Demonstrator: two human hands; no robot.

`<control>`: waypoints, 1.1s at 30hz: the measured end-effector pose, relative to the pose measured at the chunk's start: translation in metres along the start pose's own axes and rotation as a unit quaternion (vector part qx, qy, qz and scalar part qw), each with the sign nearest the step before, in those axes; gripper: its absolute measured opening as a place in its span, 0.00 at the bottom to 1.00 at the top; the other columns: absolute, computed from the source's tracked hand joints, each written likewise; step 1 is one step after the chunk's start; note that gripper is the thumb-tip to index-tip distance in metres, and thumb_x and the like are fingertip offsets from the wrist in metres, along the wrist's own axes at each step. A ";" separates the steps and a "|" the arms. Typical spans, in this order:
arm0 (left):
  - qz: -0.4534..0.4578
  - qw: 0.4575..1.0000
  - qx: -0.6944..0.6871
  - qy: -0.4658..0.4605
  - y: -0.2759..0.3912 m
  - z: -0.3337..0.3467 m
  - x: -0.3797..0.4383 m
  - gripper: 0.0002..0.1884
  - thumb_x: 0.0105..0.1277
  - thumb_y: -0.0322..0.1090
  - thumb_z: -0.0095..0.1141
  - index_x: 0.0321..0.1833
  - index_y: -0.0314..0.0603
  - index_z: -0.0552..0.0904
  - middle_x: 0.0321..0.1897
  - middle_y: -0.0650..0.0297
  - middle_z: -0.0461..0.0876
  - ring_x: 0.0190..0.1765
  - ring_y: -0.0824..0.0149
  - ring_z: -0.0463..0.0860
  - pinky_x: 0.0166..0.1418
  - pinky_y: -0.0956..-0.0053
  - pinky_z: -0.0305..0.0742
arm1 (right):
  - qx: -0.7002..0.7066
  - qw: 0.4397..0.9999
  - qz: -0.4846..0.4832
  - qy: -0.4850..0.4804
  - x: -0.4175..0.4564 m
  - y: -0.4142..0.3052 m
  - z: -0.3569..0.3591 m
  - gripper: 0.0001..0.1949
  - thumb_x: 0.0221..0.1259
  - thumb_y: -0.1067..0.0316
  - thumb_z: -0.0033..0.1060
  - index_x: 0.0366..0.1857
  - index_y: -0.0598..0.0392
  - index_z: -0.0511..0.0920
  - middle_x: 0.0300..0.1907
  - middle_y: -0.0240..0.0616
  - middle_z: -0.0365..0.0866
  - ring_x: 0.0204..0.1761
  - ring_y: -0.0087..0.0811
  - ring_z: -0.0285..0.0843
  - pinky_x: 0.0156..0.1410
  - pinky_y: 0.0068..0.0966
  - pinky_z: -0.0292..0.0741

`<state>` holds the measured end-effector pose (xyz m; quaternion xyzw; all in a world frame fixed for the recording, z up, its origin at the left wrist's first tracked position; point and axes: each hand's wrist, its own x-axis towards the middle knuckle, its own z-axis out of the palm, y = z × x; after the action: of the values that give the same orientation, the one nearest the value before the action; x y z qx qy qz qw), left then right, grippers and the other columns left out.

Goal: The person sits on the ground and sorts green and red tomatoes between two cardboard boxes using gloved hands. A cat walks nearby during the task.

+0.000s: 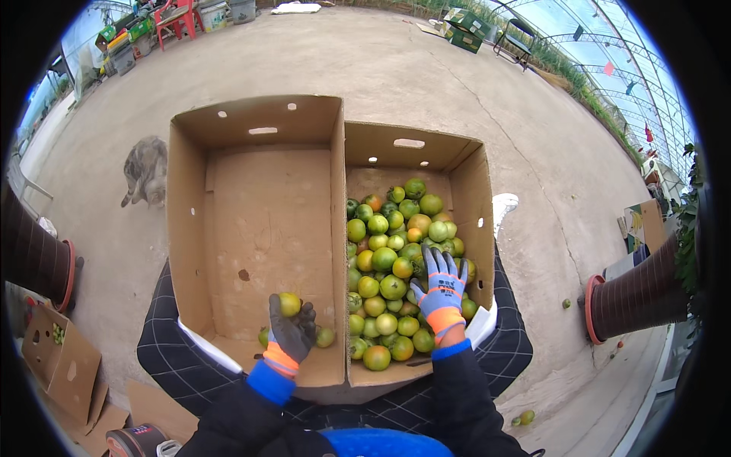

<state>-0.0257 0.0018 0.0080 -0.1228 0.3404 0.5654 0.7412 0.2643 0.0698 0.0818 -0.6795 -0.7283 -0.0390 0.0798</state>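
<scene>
Two open cardboard boxes stand side by side in front of me. Many green and orange-tinged tomatoes (384,259) fill much of the right box (473,228). My right hand (441,285), in a blue and orange work glove, lies palm down on them with its fingers a little spread; whether it grips one is hidden. Over the near part of the left box (268,211), my gloved left hand (292,325) is turned palm up and holds a yellow-green tomato (289,304). Beside that hand, a green tomato (325,337) and another, partly hidden one (264,337) lie on the box floor.
Both boxes rest on a surface with a dark checked cloth (165,337). A grey cat (146,171) is on the concrete floor at left. Large brown pots (634,291) flank the boxes. Another cardboard box (63,360) is at lower left, and loose tomatoes (526,417) lie at lower right.
</scene>
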 end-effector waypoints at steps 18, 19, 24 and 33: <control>0.204 0.890 0.319 -0.252 -0.012 0.035 -0.030 0.33 0.75 0.55 0.48 0.74 0.40 0.65 0.63 0.58 0.76 0.57 0.66 0.80 0.58 0.72 0.77 | 0.278 0.915 -0.291 0.014 -0.049 -0.120 -0.035 0.34 0.53 0.52 0.69 0.66 0.47 0.71 0.66 0.37 0.72 0.71 0.44 0.65 0.78 0.55 0.50; 0.141 0.918 0.302 -0.215 -0.007 0.036 -0.035 0.32 0.74 0.56 0.50 0.72 0.43 0.68 0.58 0.60 0.79 0.52 0.68 0.81 0.54 0.75 0.78 | 0.309 0.912 -0.270 0.015 -0.045 -0.114 -0.033 0.34 0.54 0.54 0.69 0.68 0.47 0.70 0.67 0.38 0.72 0.71 0.43 0.64 0.78 0.54 0.49; 0.025 0.988 -0.021 -0.151 0.008 -0.019 0.007 0.27 0.71 0.59 0.53 0.62 0.47 0.77 0.48 0.60 0.85 0.50 0.60 0.84 0.49 0.65 0.84 | 0.146 0.979 -0.067 0.129 -0.006 -0.066 -0.006 0.31 0.60 0.53 0.63 0.69 0.46 0.69 0.66 0.44 0.71 0.69 0.42 0.66 0.78 0.53 0.50; 0.046 0.988 -0.135 -0.062 0.008 -0.003 0.003 0.26 0.69 0.63 0.54 0.54 0.48 0.79 0.50 0.59 0.83 0.51 0.61 0.83 0.50 0.69 0.83 | 0.157 0.986 0.040 0.050 -0.001 -0.035 0.036 0.28 0.59 0.59 0.65 0.66 0.43 0.72 0.60 0.45 0.73 0.59 0.46 0.72 0.70 0.42 0.62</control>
<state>-0.0338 0.0050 0.0050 -0.1710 0.2193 0.6463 0.7106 0.2273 0.0717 0.0484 -0.6840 -0.6930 0.0448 0.2233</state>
